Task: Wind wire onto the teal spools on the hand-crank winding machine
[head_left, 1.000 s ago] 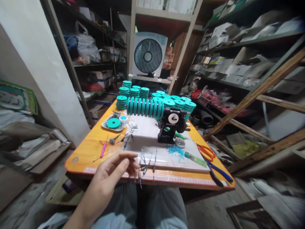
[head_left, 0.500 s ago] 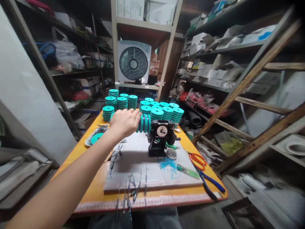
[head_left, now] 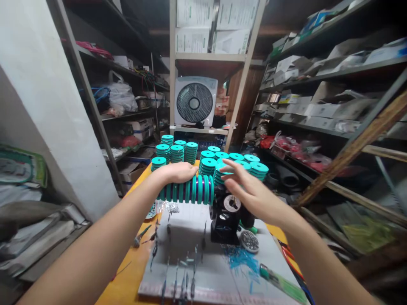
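Note:
A row of teal spools (head_left: 186,192), some showing dark purple line, sits sideways on the shaft of a black hand-winding machine (head_left: 224,228). My left hand (head_left: 178,172) is closed over the top of this row, its fingertips hidden behind the spools. Over the machine's upper right side is my right hand (head_left: 246,188), with fingers apart and nothing visible in them. The machine has a round pale dial (head_left: 232,203) on its front and stands on a white board (head_left: 187,271).
Stacks of teal spools (head_left: 209,165) stand behind the machine. A dish of small metal pieces (head_left: 249,241), blue scraps (head_left: 243,260) and a green-handled cutter (head_left: 282,284) lie at right. Dark wire-like rigs (head_left: 163,288) hang at the front. Beyond are a box fan (head_left: 194,101) and shelves.
My right hand has come into view from the right, over the machine. My left hand stays on the spool row. The camera view has shifted, bringing the machine lower in the picture.

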Motion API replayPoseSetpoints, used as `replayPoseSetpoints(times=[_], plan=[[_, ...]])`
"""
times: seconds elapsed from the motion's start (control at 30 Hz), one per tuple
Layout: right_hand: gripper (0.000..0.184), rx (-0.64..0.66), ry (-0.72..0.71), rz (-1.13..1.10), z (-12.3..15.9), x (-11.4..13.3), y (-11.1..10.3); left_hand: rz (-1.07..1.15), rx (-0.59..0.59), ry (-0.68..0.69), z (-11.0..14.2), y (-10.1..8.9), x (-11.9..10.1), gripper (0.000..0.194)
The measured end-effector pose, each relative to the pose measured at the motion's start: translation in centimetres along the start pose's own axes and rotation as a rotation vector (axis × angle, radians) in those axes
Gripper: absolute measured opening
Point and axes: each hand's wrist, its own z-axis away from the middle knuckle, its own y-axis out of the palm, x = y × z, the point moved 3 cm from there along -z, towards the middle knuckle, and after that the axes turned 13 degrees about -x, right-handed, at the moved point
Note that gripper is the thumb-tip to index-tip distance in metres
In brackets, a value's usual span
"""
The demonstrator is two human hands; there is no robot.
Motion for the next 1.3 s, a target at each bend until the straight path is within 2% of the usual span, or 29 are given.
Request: replayPoseSetpoints(times=[0.13,0.2,0.4,0.6,0.77,1.0,1.3], plan=[[0.072,0.223,-0.053,0.156,-3.0,-0.5,3.0,0.083,-0.071,0.033,0.5,-0.2,0.1,0.048],[0.071,0.270,-0.080,0.197,-4.0,-0.6,3.9,0.142,-0.110,0.047,0.7,-0.2,0.2,0.045],[0.067,0.284,-0.097,0.225,-4.5,-0.7,4.2,0.395,-0.199,0.052,0.5,-0.3,0.9,0.043],[0.065,0.375,-0.039,0.227,-5.2,-1.4,4.5,0.729,-0.209,-0.070,0.0,-0.2,1.7,0.052],[0.060,0.404,-0.072,0.237,-5.5,-1.1,4.5,0.918,-0.253,-0.121,0.0,-0.4,2.2,0.045],[0.060,0.386,-0.206,0.295,-6.2,-0.7,4.8,0.994,-0.295,-0.135,0.0,-0.3,2.7,0.036],[0.057,0.409,-0.153,0.284,-6.0,-0.3,4.8,0.919,-0.234,-0.172,-0.2,0.0,2.3,0.034]])
